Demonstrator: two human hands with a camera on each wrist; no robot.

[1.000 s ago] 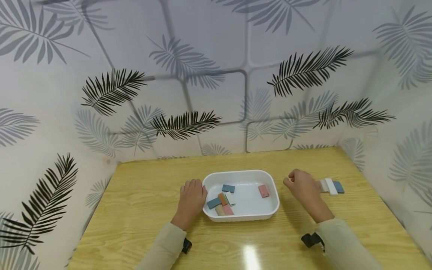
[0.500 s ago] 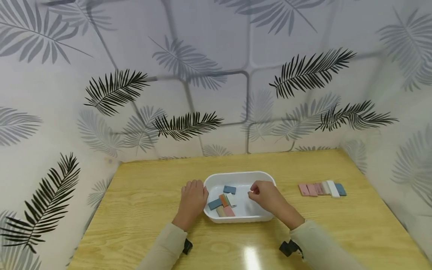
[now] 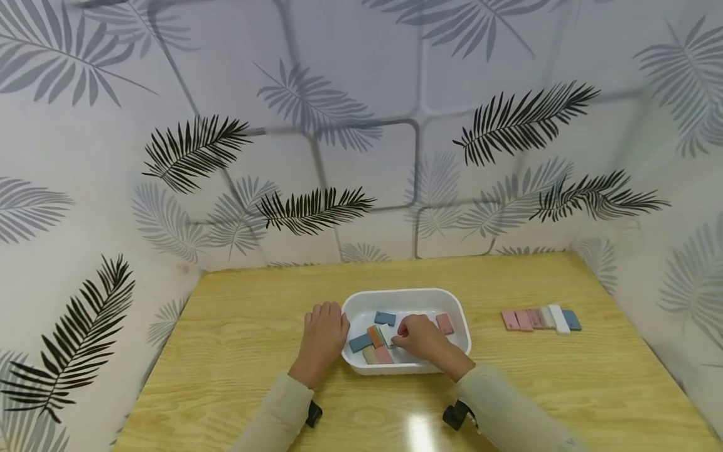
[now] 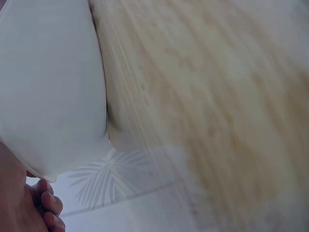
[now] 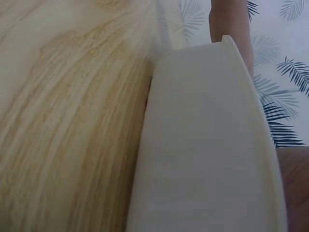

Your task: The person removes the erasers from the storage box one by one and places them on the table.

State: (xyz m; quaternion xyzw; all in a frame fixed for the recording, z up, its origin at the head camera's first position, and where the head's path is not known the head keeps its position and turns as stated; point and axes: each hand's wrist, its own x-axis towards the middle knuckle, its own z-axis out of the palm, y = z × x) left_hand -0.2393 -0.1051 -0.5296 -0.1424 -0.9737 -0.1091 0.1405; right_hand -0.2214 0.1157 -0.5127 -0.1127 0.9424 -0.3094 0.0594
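Note:
A white plastic tub stands on the wooden table, holding several small flat rectangular blocks. My left hand grips its left rim, with the fingers curled beside the wall in the left wrist view. My right hand reaches into the tub over the front rim. Its bent fingertips are at the right edge of a white block; whether they pinch it cannot be made out. Around that block lie an orange block, blue blocks, a beige block and a pink block. Another pink block lies apart at the right.
Right of the tub, a row of flat blocks lies on the table: pink blocks at its left end, then a beige block, a longer white block and a blue block. Leaf-patterned cloth hangs behind.
My right hand has moved left from beside the row of blocks, over the tub's right side, to the white block. The left hand stays at the rim.

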